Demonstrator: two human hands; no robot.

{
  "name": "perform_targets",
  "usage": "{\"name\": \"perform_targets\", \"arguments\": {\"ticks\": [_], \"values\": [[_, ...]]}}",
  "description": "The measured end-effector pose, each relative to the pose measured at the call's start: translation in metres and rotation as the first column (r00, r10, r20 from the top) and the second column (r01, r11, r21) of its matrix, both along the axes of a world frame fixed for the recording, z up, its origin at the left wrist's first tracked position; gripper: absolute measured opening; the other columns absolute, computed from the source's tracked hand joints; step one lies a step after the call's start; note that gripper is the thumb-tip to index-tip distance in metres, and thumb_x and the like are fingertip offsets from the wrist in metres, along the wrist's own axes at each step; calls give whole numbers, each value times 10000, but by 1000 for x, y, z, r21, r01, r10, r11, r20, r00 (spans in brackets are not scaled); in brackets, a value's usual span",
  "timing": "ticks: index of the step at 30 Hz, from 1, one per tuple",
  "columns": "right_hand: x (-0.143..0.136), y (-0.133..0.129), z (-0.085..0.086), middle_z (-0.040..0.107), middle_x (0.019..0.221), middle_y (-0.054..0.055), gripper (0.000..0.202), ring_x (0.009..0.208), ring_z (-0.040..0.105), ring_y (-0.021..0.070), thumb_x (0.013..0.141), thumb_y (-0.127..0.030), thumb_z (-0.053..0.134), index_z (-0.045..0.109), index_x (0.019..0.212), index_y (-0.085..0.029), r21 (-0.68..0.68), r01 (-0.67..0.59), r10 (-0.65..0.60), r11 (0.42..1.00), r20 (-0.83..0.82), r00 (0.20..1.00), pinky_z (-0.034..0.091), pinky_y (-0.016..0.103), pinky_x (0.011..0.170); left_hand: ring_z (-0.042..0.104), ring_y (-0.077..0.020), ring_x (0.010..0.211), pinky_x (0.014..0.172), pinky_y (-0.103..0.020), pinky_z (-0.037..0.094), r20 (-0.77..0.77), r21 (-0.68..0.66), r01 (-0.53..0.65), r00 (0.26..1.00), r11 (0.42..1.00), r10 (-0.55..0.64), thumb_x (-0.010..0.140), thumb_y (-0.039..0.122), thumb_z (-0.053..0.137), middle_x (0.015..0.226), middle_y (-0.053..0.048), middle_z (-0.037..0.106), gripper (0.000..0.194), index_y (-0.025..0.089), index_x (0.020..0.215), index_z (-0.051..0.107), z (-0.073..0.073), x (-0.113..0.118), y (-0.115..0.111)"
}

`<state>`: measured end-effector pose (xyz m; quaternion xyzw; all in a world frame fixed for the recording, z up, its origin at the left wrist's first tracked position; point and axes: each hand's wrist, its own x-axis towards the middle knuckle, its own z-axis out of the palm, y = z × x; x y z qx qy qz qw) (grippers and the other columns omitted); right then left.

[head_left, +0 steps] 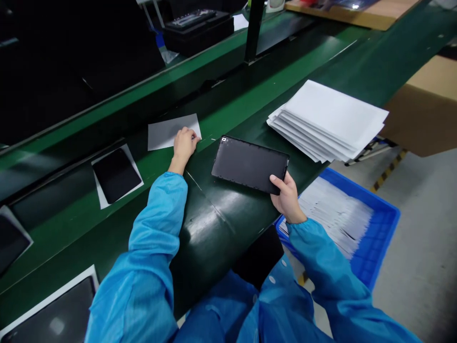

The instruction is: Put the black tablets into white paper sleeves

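Note:
My right hand (286,197) grips a black tablet back cover (250,164) by its right end, thumb on the upper face. The cover is held tilted over the green bench, with small notches along its edges and a white-marked camera hole in the upper left corner. Away to the left, my left hand (184,146) has its fingers curled at the right edge of a white sheet of paper (162,135) lying on the green belt. Its fingertips appear to pinch that edge. Part of the sheet is hidden beneath the hand.
A stack of white sheets (332,114) lies right of the cover. Below it, a blue crate (387,228) holds many white pieces. Along the belt at left, dark panels (117,175) rest on white sheets. A black post (254,33) and a black case (198,35) stand behind.

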<state>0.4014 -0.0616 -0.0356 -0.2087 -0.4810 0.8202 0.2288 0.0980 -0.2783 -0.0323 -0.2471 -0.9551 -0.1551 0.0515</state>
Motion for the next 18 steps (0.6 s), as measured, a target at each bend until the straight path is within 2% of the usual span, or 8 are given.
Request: {"name": "perform_targets", "arguments": {"ticks": [7, 11, 14, 16, 18], "values": [[-1, 2, -3, 823, 1174, 47, 557, 1266, 715, 314, 679, -412, 909, 743, 1190, -264, 23, 9, -9, 1000, 7, 1000, 583, 492, 1114, 625, -359, 1160, 1077, -491, 478, -5, 118, -3, 1000, 993, 3, 994, 198, 569, 1146, -185, 685, 106, 167, 930, 648, -19, -22, 10], [-2, 2, -2, 822, 1169, 46, 540, 1272, 710, 312, 669, -415, 910, 738, 1156, -259, 5, -2, 2, 1000, -6, 1000, 592, 494, 1102, 611, -358, 1144, 1033, -502, 485, -100, 234, 7, 995, 972, 17, 1008, 197, 519, 1101, -169, 677, 129, 191, 921, 614, -14, -13, 8], [-3, 2, -2, 827, 1135, 41, 522, 1265, 714, 305, 664, -386, 901, 733, 1142, -259, -42, 3, -4, 999, -28, 1000, 599, 485, 1089, 609, -323, 1082, 979, -466, 486, -174, 274, 68, 984, 959, -20, 1043, 211, 437, 1071, -149, 668, 176, 206, 954, 589, -5, 20, 0], [-2, 2, -2, 830, 1111, 31, 501, 1240, 726, 300, 659, -353, 886, 733, 1128, -262, -76, 16, -18, 997, -37, 999, 606, 480, 1076, 608, -299, 1012, 935, -435, 485, -168, 235, 145, 980, 961, -107, 1058, 226, 401, 1026, -137, 665, 204, 210, 964, 581, 0, 58, -10], [-2, 2, -3, 833, 1081, 14, 489, 1204, 743, 298, 641, -310, 866, 735, 1111, -269, -106, 33, -36, 994, -33, 999, 615, 477, 1060, 601, -286, 952, 897, -421, 482, -131, 163, 262, 961, 951, -242, 1068, 250, 387, 985, -129, 664, 227, 208, 970, 587, 2, 107, -23]]}}
